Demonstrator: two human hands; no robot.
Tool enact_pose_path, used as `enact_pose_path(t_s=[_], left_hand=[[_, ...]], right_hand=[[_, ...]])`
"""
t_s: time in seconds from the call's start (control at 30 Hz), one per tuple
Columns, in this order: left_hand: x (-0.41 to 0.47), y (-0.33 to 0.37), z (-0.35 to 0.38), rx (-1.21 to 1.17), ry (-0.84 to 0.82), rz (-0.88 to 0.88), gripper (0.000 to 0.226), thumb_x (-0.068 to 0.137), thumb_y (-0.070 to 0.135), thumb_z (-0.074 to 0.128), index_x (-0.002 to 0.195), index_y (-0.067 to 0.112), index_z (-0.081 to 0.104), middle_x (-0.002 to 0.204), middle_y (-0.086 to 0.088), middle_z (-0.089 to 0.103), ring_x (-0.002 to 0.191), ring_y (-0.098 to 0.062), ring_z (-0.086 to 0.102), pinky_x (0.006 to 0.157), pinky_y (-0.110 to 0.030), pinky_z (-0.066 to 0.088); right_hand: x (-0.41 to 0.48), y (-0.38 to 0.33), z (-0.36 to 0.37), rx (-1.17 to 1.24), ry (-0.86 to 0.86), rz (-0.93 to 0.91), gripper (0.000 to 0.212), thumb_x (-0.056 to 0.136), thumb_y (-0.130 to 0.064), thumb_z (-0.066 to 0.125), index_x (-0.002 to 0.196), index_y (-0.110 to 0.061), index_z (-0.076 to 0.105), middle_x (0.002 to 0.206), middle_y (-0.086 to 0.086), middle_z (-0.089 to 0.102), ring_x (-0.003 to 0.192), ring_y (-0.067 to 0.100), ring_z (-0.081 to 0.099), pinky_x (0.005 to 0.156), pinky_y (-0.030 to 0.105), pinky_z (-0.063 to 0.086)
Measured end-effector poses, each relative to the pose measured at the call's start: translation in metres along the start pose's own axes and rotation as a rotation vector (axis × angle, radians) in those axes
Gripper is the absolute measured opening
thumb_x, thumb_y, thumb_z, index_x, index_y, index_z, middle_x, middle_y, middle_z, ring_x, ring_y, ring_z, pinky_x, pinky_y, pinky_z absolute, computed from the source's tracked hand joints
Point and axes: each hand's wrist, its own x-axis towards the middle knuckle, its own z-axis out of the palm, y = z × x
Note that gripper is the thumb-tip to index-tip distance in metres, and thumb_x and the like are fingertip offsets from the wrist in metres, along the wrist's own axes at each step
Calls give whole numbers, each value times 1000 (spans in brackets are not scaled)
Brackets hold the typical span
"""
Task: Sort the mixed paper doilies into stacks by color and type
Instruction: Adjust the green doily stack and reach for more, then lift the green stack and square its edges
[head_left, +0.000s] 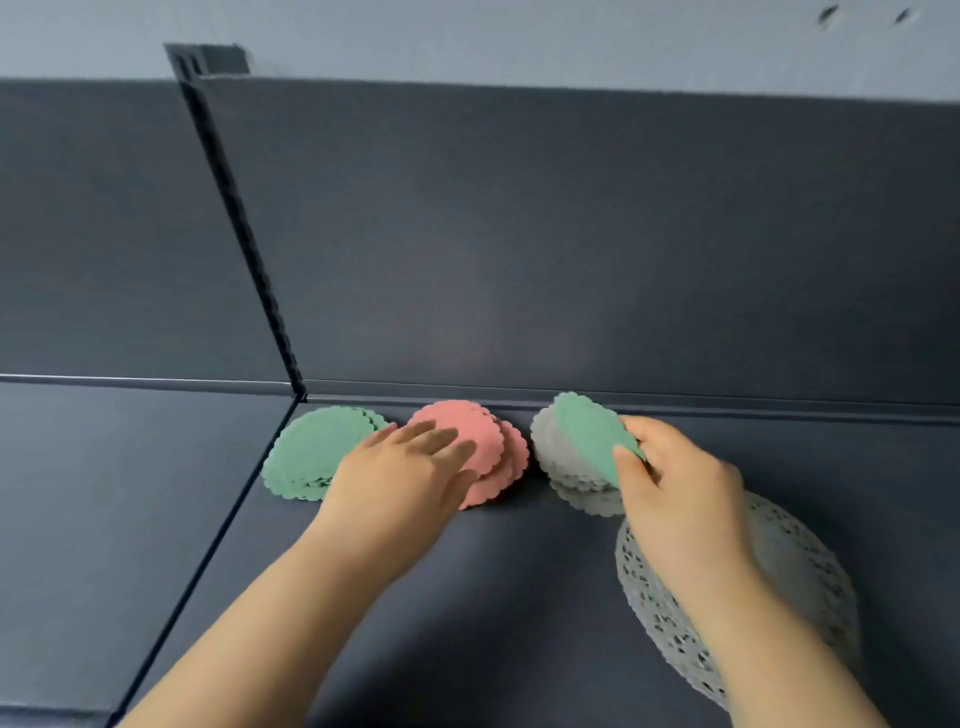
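Three small scalloped stacks lie in a row along the back of the dark table: a green stack (309, 452) at the left, a pink stack (485, 449) in the middle and a white stack (558, 452) at the right. My left hand (402, 473) lies flat with straight fingers on the pink stack, its wrist covering part of the green one. My right hand (675, 491) pinches a single green doily (589, 434), tilted above the white stack. A large white lace doily stack (800, 571) lies under my right forearm.
A dark divider panel (571, 234) rises right behind the stacks. A seam (218, 535) runs diagonally across the table (519, 597) at the left, and a second panel (104, 234) stands beyond it.
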Motion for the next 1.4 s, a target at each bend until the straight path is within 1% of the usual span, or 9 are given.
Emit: enact_pose_path(t_s=[0.1,0.2,0.3,0.4,0.63,0.83,1.07,1.17,1.4], left_hand=[[-33,-54,-16,18,18,-142,19,80,28,61,92,21,73,94,5,73,86,-18,69,71,-32,54],[-66,-105,-31,10,3,-289,27,81,29,54,98,21,73,97,5,72,90,-19,69,70,-33,54],[-90,-140,-38,12,20,-365,18,84,21,60,96,21,73,94,6,72,86,-19,69,65,-32,54],[-108,-164,-39,-26,26,-428,20,81,16,69,100,21,72,97,6,72,89,-20,68,65,-33,54],[-120,-171,-28,-60,62,-355,23,73,12,75,95,19,74,90,6,73,83,-17,70,60,-30,55],[-124,-155,-28,-43,68,-250,23,76,22,57,92,22,73,84,9,72,77,-16,69,65,-27,54],[-128,-118,-25,-60,84,-229,18,79,19,63,94,21,73,86,7,73,79,-18,69,65,-30,55],[-130,-95,-29,-59,42,-221,31,84,27,44,94,22,73,87,8,72,79,-17,69,66,-28,55],[-142,-42,-45,-62,-28,-250,32,85,28,39,90,22,70,84,9,71,77,-16,67,62,-29,55]], right_hand=[[8,-50,44,71,98,-214,30,82,6,58,106,-9,68,102,5,70,95,10,61,82,-4,31],[9,-100,103,98,110,-455,38,76,17,54,107,-2,66,113,12,64,113,19,55,102,17,35],[-2,-125,161,-19,-337,-517,33,89,-2,49,120,-7,59,135,8,50,129,22,42,109,33,31],[-20,-116,196,-264,-673,-457,48,95,-39,40,136,-14,41,150,-1,28,139,12,19,111,24,12],[-15,-120,192,-222,-742,-369,48,95,-42,37,139,-22,36,151,-9,23,138,0,12,107,17,7],[-34,-122,172,-119,-609,-358,44,93,-41,43,135,-26,43,145,-18,32,127,-17,12,103,7,5],[-52,-102,127,-63,-584,-289,45,92,-39,46,135,-29,41,132,-30,28,123,-21,14,91,-9,1],[-66,-89,115,-60,-597,-292,45,92,-40,45,136,-29,41,138,-26,29,126,-19,15,93,-8,2],[-99,-61,84,-15,-613,-278,43,92,-39,44,134,-28,44,143,-20,34,126,-18,16,96,-4,7]])
